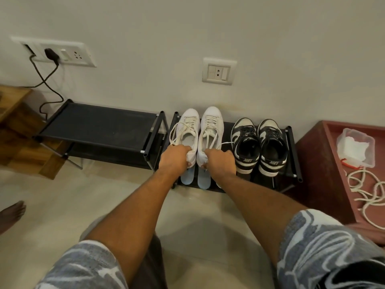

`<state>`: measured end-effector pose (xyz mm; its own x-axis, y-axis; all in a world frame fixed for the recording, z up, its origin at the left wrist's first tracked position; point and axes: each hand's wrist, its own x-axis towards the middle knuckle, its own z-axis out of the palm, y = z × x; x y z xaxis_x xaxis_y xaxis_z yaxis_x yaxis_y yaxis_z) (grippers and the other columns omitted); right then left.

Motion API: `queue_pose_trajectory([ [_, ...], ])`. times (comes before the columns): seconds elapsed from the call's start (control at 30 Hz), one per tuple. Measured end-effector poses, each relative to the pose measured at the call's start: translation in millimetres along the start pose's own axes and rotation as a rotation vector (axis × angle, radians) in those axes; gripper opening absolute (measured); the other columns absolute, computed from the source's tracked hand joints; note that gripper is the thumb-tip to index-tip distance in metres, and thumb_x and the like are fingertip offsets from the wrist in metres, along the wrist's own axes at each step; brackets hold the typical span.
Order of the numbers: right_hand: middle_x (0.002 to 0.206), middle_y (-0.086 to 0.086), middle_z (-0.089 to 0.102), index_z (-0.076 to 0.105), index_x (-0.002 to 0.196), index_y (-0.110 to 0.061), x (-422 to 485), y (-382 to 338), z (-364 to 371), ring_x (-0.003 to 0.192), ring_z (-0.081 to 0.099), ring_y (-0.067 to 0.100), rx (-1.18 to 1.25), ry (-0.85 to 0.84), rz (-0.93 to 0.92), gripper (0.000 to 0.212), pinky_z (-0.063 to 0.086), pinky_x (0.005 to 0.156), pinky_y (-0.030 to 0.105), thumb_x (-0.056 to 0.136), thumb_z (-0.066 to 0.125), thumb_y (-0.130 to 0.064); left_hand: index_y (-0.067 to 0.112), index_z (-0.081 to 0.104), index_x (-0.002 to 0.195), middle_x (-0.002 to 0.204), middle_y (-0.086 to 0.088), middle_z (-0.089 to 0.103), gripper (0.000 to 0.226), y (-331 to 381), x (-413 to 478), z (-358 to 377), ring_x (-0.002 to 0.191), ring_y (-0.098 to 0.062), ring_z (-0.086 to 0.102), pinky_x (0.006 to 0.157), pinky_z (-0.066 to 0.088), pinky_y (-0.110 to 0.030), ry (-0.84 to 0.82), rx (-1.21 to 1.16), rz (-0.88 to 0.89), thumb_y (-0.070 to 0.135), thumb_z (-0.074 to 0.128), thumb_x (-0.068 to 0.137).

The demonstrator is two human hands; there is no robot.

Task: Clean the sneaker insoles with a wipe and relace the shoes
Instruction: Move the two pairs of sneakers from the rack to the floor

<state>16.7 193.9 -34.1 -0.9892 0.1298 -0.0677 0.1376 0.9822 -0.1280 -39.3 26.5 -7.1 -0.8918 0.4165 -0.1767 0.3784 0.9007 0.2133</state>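
Our left hand grips the left white laced sneaker at its near heel, our right hand the right white laced sneaker; toes point far.

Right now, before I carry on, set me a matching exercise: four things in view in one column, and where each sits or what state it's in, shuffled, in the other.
Things:
1. white sneakers
2. black-and-white sneakers
3. clear container
4. charger

Places or states:
A. plugged into the wall socket at left
B. on the red-brown surface at right
C. gripped at the heels, one by the left hand, one by the right hand
D. untouched, right of the other pair

Pairs: 1-C, 2-D, 3-B, 4-A
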Motion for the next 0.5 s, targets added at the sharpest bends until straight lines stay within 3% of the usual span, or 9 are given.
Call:
queue_pose_trajectory([
  [0.3, 0.101, -0.002, 0.071, 0.059, 0.104, -0.028, -84, -17, -6, 0.094, 0.069, 0.024, -0.026, 0.032, -0.105, 0.023, 0.036, 0.082, 0.041, 0.089, 0.073, -0.039, 0.028, 0.064, 0.112, 0.115, 0.004, 0.067, 0.021, 4, -105, 20, 0.115, -0.029, 0.054, 0.080, 0.054, -0.041, 0.070, 0.005, -0.045, 0.026, 0.076, 0.095],
  [0.4, 0.102, -0.003, 0.071, 0.060, 0.106, -0.028, -122, -19, 13, 0.095, 0.070, 0.023, -0.022, -0.019, -0.103, 0.025, 0.037, 0.087, 0.041, 0.090, 0.073, -0.042, 0.031, 0.065, 0.113, 0.118, 0.007, 0.069, 0.019, 10, -147, 44, 0.116, -0.027, 0.056, 0.081, 0.054, -0.040, 0.067, -0.019, -0.072, 0.031, 0.075, 0.097],
  [0.5, 0.102, -0.004, 0.072, 0.061, 0.103, -0.028, -160, -21, 34, 0.098, 0.070, 0.021, 0.022, -0.100, -0.069, 0.024, 0.036, 0.088, 0.040, 0.088, 0.075, -0.040, 0.031, 0.066, 0.123, 0.126, 0.007, 0.069, 0.025, 15, -184, 65, 0.119, -0.025, 0.055, 0.084, 0.053, -0.036, 0.031, -0.011, -0.070, 0.023, 0.069, 0.100],
])
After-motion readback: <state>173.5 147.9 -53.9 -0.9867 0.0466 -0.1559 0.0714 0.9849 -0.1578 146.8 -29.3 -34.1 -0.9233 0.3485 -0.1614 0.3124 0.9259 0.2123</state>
